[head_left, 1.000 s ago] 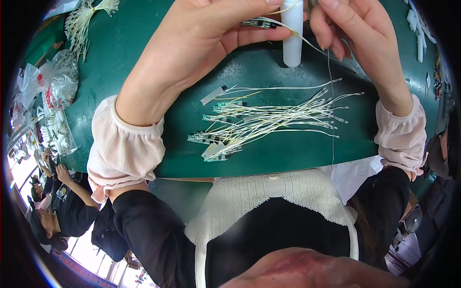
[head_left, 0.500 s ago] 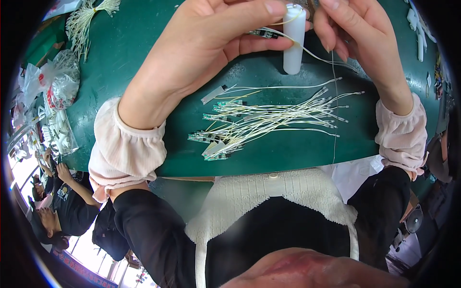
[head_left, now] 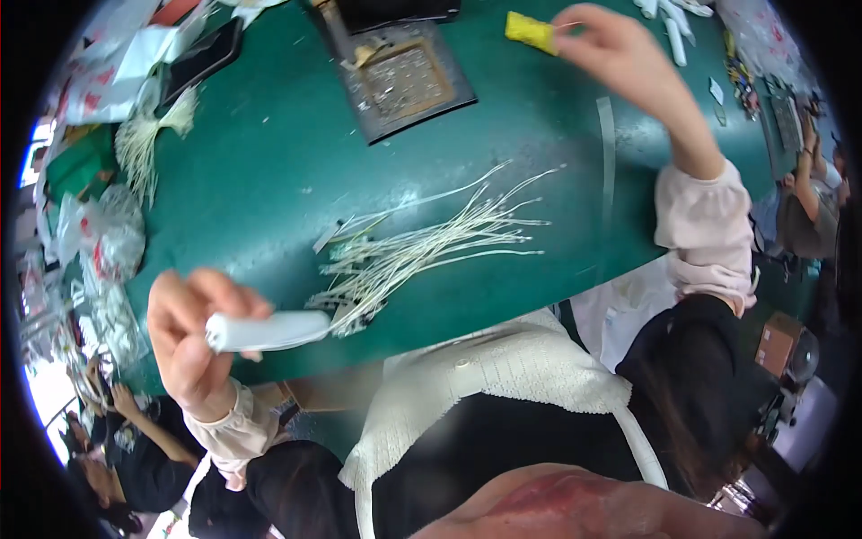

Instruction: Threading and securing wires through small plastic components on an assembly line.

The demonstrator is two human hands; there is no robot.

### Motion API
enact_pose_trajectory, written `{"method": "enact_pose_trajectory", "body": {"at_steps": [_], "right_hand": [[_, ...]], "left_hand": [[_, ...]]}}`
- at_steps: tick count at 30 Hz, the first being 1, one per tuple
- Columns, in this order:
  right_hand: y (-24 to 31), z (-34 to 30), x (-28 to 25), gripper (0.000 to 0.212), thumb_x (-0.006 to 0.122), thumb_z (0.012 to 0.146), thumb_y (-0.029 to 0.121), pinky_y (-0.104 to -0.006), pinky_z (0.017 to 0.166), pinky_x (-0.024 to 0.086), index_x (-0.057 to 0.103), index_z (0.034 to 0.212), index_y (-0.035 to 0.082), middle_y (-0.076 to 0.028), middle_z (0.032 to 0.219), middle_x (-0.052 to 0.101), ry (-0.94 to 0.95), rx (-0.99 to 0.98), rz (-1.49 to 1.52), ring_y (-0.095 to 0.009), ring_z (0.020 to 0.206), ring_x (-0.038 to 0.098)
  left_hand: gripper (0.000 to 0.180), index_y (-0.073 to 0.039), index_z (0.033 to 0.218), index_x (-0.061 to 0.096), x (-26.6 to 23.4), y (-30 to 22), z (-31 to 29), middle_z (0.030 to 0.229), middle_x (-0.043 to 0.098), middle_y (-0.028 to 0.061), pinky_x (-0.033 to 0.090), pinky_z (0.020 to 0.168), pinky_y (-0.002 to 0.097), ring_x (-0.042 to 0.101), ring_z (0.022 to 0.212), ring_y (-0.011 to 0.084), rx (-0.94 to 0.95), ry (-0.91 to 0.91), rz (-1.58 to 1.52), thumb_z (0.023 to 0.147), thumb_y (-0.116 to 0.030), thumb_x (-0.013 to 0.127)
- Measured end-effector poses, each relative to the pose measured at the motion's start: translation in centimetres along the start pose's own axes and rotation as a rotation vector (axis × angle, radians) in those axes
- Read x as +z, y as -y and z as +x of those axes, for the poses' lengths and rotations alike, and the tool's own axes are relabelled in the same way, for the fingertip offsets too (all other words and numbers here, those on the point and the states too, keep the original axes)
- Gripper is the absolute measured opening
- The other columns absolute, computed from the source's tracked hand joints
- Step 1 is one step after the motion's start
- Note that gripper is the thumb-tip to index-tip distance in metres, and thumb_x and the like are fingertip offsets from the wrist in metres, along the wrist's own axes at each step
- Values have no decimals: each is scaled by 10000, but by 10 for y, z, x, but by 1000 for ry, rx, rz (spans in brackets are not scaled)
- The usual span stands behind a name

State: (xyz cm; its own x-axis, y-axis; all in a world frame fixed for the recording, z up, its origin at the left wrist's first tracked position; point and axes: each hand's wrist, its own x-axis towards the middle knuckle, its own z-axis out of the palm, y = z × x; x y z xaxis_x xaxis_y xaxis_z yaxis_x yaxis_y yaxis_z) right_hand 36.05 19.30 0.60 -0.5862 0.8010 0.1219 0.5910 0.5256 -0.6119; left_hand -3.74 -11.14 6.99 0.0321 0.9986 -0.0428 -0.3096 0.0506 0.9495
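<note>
My left hand [head_left: 202, 337], at the near left edge of the table, grips a white cylinder [head_left: 278, 331] lying sideways in its fingers. A pale wire runs along the cylinder's lower side. Far off to the right, my right hand [head_left: 620, 58] has its fingertips closed on the end of a small yellow block [head_left: 528, 32], whose kind I cannot make out. A thin reddish strand shows at those fingertips. Between the hands lies a bunch of pale wires [head_left: 449, 229], with small circuit boards [head_left: 346, 310] at their left ends.
A dark tray [head_left: 417, 117] with metal scraps stands at the far middle, a stick-like tool [head_left: 334, 31] beside it. Far left are a phone [head_left: 202, 58], a tied wire bundle [head_left: 148, 135] and plastic bags [head_left: 112, 229]. White tubes [head_left: 675, 40] lie far right. Other people sit at both sides.
My left hand has carried the white cylinder down and left, toward the near table edge. My right hand has left the cylinder and reached the yellow block. The view has shifted, showing the tray.
</note>
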Motion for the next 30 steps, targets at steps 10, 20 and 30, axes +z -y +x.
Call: {"method": "enact_pose_trajectory", "body": {"at_steps": [10,20,30], "right_hand": [[-233,-23,-137,677,609,922,650,-430,928,508,666,1077,-7,-258,1065,698,-5,605,-862,-398,1069,675],[-259,-10,-127,628,570,960,618,-436,873,501,638,1090,8,-209,994,695,-146,499,-755,-398,1006,678],[-213,-3,-132,516,477,1009,550,-511,901,518,609,1281,132,-218,1173,699,-390,420,-954,-465,1090,651]], "left_hand": [[158,11,888,544,-54,-10,-195,1101,664,227,547,761,312,674,946,244,-130,-581,506,916,-69,677],[179,-19,1053,705,-9,27,-52,933,705,89,525,676,305,673,773,216,-16,-324,1262,884,-64,742],[157,-18,915,693,43,62,83,952,658,161,575,795,444,660,980,363,223,129,1638,758,-10,705]]}}
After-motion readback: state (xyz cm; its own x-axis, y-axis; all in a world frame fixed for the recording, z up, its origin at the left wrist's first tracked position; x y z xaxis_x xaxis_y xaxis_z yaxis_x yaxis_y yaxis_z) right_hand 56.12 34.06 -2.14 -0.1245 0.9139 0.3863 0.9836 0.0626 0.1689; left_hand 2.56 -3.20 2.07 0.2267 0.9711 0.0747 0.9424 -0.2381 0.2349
